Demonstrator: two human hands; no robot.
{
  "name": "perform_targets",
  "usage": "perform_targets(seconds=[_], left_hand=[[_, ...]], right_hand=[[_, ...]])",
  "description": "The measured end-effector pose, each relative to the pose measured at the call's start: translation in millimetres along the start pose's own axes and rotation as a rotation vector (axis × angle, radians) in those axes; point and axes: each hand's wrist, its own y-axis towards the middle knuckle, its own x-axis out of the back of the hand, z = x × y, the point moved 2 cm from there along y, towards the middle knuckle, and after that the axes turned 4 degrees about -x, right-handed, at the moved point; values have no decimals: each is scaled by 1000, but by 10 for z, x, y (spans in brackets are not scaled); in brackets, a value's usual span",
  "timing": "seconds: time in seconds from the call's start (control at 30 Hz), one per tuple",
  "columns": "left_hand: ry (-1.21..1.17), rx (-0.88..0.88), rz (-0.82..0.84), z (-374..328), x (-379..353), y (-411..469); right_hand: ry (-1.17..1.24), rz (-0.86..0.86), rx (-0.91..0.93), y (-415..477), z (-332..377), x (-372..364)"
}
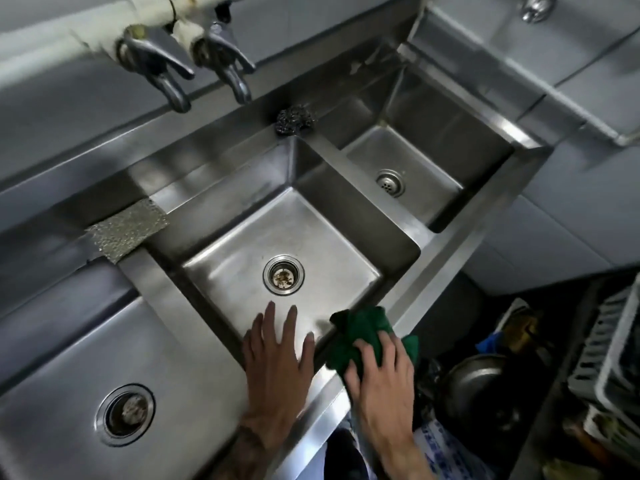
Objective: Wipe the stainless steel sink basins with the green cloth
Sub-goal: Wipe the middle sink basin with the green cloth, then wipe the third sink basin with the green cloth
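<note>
The green cloth (363, 332) lies bunched on the front rim of the middle basin (277, 237), at its near right corner, its long axis running along the rim toward the right basin (408, 168). The right hand (377, 368) presses down on it, fingers (356, 351) curled over the fabric and gripping it; part of the cloth is hidden beneath the palm. Just left of the cloth, the left hand (277, 358) rests flat on the same rim, its fingers spread and released, holding nothing, tips reaching over the basin
</note>
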Motion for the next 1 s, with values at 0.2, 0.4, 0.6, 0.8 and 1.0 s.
perform_targets(seconds=[0.2,0.4,0.6,0.8,1.0], left_hand=[[-15,11,-11,-588,-312,307],[35,1,38,-1025,-653,591],[63,113,-20,-1093,-690,649],[104,163,-3,-1045,-635,701],[139,267,-119,-469,-382,1052]], right_hand=[[-22,-70,-97,1283,-752,187],[28,-117,-86,1743,-1101,192],[21,-61,122,2252,-1155,144],[19,-6,367,2885,-770,59],[26,-32,412,3356,-304,-96]])
